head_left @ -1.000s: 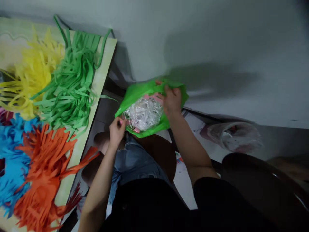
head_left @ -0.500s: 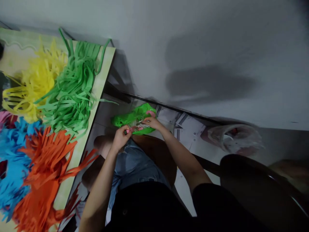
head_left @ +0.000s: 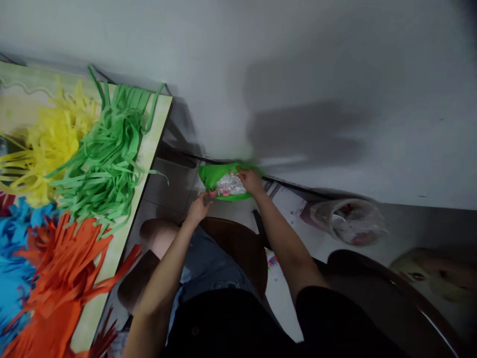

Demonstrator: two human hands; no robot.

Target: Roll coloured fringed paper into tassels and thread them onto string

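Note:
A bright green plastic bag [head_left: 213, 173] hangs open low down beyond my knees. Crumpled clear plastic [head_left: 231, 185] shows in its mouth, with small pink pieces [head_left: 212, 193] at the left side. My left hand [head_left: 198, 208] is closed at the bag's near left rim, close to the pink pieces. At the right end of the opening, my right hand [head_left: 250, 180] pinches the bag's edge beside the clear plastic. The fingertips of both hands are small and partly hidden.
A table [head_left: 158, 119] on the left bears heaps of green [head_left: 112, 149], yellow [head_left: 59, 144], blue [head_left: 15, 268] and orange strips [head_left: 59, 278]. A lined waste bin [head_left: 350, 222] stands by the wall [head_left: 316, 59]. A dark chair [head_left: 365, 288] is at lower right.
My hands have moved apart, the right one further right. The bag's mouth is spread wider and shows more clear plastic. The pink piece and strands between my hands are lower, at the bag.

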